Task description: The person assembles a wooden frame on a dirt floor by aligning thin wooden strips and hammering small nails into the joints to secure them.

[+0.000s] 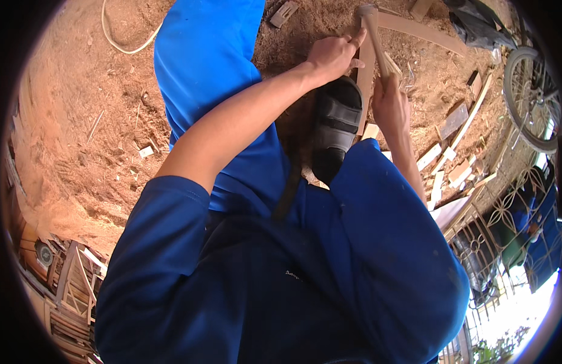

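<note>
My right hand (pixel 391 108) is wrapped round the wooden handle of a hammer (pixel 378 47). The hammer's head lies at the far end of a narrow wooden strip (pixel 366 79) on the ground. From the left, my left hand (pixel 334 59) grips the strip's edge, its index finger stretched toward the hammer head and its thumb lower down. Its other fingers are partly hidden. A second, flat wooden strip (pixel 421 33) runs off to the right from near the hammer head. My black sandal (pixel 338 115) is beside the first strip, close below my left hand.
Sawdust and shavings cover the brown ground (pixel 81 121). Wood offcuts (pixel 454 121) lie scattered at the right, before a bicycle wheel (pixel 531 100) and a metal grille (pixel 505 224). A pale hose-like loop (pixel 126 51) is at the far left; stacked timber (pixel 72 291) stands at the near left.
</note>
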Action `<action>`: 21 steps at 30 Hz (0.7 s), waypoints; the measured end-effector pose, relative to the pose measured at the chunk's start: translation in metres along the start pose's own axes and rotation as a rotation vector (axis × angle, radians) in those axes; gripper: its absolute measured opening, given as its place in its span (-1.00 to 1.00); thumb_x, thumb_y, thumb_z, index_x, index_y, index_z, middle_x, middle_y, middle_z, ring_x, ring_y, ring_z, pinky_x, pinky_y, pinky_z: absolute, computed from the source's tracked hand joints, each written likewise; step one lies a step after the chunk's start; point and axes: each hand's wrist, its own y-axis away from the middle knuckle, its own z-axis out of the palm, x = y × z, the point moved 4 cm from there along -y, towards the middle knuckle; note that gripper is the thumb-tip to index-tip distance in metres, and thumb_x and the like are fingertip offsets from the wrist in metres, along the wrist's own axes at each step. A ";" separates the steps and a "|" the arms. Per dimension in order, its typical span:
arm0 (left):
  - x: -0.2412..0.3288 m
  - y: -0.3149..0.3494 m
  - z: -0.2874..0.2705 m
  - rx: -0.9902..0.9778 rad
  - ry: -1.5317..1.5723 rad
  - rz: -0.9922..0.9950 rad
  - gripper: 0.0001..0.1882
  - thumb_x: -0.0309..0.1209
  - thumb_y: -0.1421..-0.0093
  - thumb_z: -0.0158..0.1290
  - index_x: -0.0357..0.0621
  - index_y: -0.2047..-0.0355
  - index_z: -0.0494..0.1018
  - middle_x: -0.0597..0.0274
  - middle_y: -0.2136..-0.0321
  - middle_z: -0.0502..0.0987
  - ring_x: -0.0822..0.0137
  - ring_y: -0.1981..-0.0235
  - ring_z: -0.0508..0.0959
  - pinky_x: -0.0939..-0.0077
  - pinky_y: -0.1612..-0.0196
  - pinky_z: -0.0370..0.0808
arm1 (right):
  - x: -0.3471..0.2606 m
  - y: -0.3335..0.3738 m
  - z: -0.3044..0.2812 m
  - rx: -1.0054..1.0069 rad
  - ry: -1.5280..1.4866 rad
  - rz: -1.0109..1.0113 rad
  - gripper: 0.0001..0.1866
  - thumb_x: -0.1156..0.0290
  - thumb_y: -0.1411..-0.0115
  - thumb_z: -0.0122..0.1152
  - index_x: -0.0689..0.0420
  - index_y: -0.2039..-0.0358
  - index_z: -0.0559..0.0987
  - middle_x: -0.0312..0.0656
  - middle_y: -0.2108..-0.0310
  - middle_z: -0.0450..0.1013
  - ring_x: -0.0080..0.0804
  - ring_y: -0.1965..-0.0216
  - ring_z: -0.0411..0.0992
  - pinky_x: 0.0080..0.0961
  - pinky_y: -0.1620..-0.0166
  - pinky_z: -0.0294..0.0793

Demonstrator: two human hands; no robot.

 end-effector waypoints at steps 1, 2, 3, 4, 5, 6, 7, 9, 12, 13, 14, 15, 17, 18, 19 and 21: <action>0.002 0.002 0.001 0.000 -0.027 0.003 -0.15 0.06 -0.22 0.18 -0.15 -0.39 0.23 -0.10 0.13 0.61 -0.08 0.14 0.65 0.09 0.12 0.61 | -0.003 -0.004 0.002 -0.014 0.029 -0.081 -0.77 0.27 -0.44 0.07 0.18 0.11 0.37 0.13 0.54 0.54 0.28 0.50 0.54 0.05 0.54 0.48; 0.006 0.005 0.003 -0.001 -0.054 0.006 -0.15 0.06 -0.22 0.18 -0.16 -0.38 0.24 -0.10 0.14 0.61 -0.09 0.14 0.65 0.08 0.13 0.61 | -0.007 -0.005 0.005 -0.027 0.057 -0.162 -0.77 0.28 -0.44 0.07 0.18 0.10 0.37 0.13 0.54 0.54 0.27 0.50 0.54 0.05 0.54 0.48; 0.006 0.000 0.001 0.001 -0.095 0.015 -0.15 0.06 -0.23 0.18 -0.17 -0.38 0.24 -0.10 0.15 0.61 -0.09 0.15 0.65 0.08 0.13 0.61 | -0.014 -0.009 -0.001 0.052 -0.031 -0.143 -0.78 0.27 -0.44 0.06 0.17 0.11 0.38 0.13 0.54 0.54 0.27 0.51 0.54 0.05 0.53 0.49; 0.006 0.004 0.002 0.028 -0.041 0.012 -0.15 0.06 -0.23 0.18 -0.17 -0.38 0.24 -0.09 0.17 0.61 -0.09 0.17 0.65 0.08 0.14 0.62 | -0.024 0.000 -0.010 0.104 -0.117 -0.113 -0.78 0.27 -0.44 0.05 0.17 0.11 0.38 0.14 0.54 0.54 0.27 0.51 0.54 0.06 0.53 0.49; 0.001 0.010 0.001 0.024 -0.046 0.000 -0.15 0.06 -0.23 0.18 -0.17 -0.38 0.24 -0.09 0.17 0.61 -0.09 0.17 0.66 0.07 0.14 0.62 | -0.029 0.009 -0.013 0.156 -0.202 -0.079 -0.78 0.26 -0.44 0.04 0.16 0.11 0.39 0.14 0.54 0.54 0.27 0.51 0.54 0.07 0.52 0.49; 0.002 0.006 0.001 0.029 -0.043 0.010 -0.14 0.06 -0.23 0.19 -0.17 -0.38 0.23 -0.10 0.17 0.61 -0.10 0.17 0.66 0.07 0.14 0.62 | -0.026 0.011 -0.016 0.195 -0.227 -0.103 -0.78 0.24 -0.44 0.02 0.13 0.10 0.40 0.15 0.53 0.55 0.26 0.52 0.55 0.09 0.51 0.49; 0.006 0.003 0.000 0.032 -0.042 0.022 -0.14 0.06 -0.23 0.19 -0.17 -0.38 0.23 -0.10 0.17 0.61 -0.10 0.18 0.66 0.06 0.14 0.63 | -0.015 0.007 -0.012 0.131 -0.112 -0.076 -0.79 0.25 -0.44 0.03 0.12 0.10 0.40 0.14 0.53 0.55 0.25 0.52 0.55 0.09 0.51 0.50; 0.004 0.001 -0.003 0.000 -0.047 -0.005 -0.14 0.05 -0.22 0.21 -0.19 -0.37 0.25 -0.12 0.10 0.61 -0.10 0.13 0.65 0.07 0.10 0.63 | -0.001 -0.008 -0.003 0.011 0.106 -0.027 -0.81 0.26 -0.43 0.04 0.10 0.09 0.40 0.13 0.53 0.55 0.23 0.53 0.55 0.09 0.50 0.50; 0.008 0.003 -0.001 0.024 -0.077 0.005 -0.14 0.06 -0.20 0.22 -0.21 -0.35 0.27 -0.15 0.03 0.60 -0.11 0.07 0.64 0.10 0.07 0.62 | -0.017 0.002 -0.005 0.066 -0.014 -0.092 -0.82 0.28 -0.42 0.08 0.10 0.15 0.38 0.10 0.53 0.56 0.24 0.53 0.54 0.10 0.50 0.51; 0.009 0.004 0.000 0.018 -0.065 0.002 -0.14 0.04 -0.21 0.22 -0.20 -0.36 0.26 -0.16 0.03 0.60 -0.11 0.08 0.64 0.09 0.07 0.63 | -0.021 0.008 -0.005 0.122 -0.065 -0.121 -0.82 0.28 -0.42 0.08 0.10 0.16 0.37 0.09 0.53 0.57 0.25 0.54 0.54 0.10 0.49 0.51; 0.008 0.006 -0.001 0.010 -0.053 -0.001 -0.14 0.02 -0.21 0.23 -0.20 -0.37 0.24 -0.17 0.04 0.59 -0.11 0.08 0.65 0.09 0.08 0.63 | -0.018 0.013 -0.001 0.155 -0.156 -0.125 -0.80 0.27 -0.42 0.09 0.12 0.15 0.37 0.09 0.51 0.57 0.27 0.52 0.53 0.12 0.49 0.50; 0.009 0.000 -0.004 0.010 -0.046 0.009 -0.14 0.00 -0.22 0.23 -0.19 -0.38 0.22 -0.19 0.05 0.59 -0.12 0.09 0.65 0.08 0.08 0.63 | -0.014 0.014 0.000 0.171 -0.139 -0.098 -0.78 0.29 -0.41 0.09 0.13 0.09 0.37 0.11 0.50 0.57 0.26 0.48 0.55 0.13 0.46 0.51; 0.011 -0.002 -0.001 0.023 -0.045 0.008 -0.12 0.02 -0.21 0.24 -0.18 -0.40 0.22 -0.16 0.02 0.59 -0.11 0.06 0.64 0.08 0.06 0.62 | 0.001 0.014 0.002 0.181 -0.125 -0.013 -0.74 0.28 -0.40 0.11 0.16 0.04 0.39 0.15 0.48 0.57 0.28 0.42 0.55 0.15 0.40 0.51; 0.011 -0.003 -0.001 0.035 -0.028 0.019 -0.12 0.03 -0.20 0.24 -0.19 -0.39 0.23 -0.16 0.00 0.59 -0.10 0.03 0.63 0.09 0.05 0.61 | 0.009 0.015 0.003 0.156 -0.128 0.050 -0.73 0.28 -0.39 0.12 0.17 0.04 0.41 0.16 0.48 0.57 0.29 0.41 0.55 0.14 0.38 0.51; 0.006 -0.005 -0.001 0.055 -0.013 0.027 -0.12 0.04 -0.20 0.23 -0.21 -0.38 0.25 -0.15 -0.02 0.58 -0.09 0.00 0.61 0.09 0.03 0.60 | 0.015 0.015 0.001 0.132 -0.132 0.103 -0.72 0.27 -0.38 0.13 0.18 0.05 0.43 0.17 0.47 0.56 0.29 0.39 0.55 0.14 0.37 0.51; 0.005 -0.012 -0.007 0.189 -0.010 0.079 -0.31 -0.01 -0.20 0.27 -0.17 -0.22 0.46 -0.04 0.11 0.61 0.00 0.13 0.64 0.18 0.14 0.60 | 0.026 0.020 -0.001 0.159 -0.216 0.194 -0.71 0.25 -0.37 0.15 0.20 0.08 0.46 0.20 0.45 0.56 0.31 0.36 0.55 0.13 0.34 0.50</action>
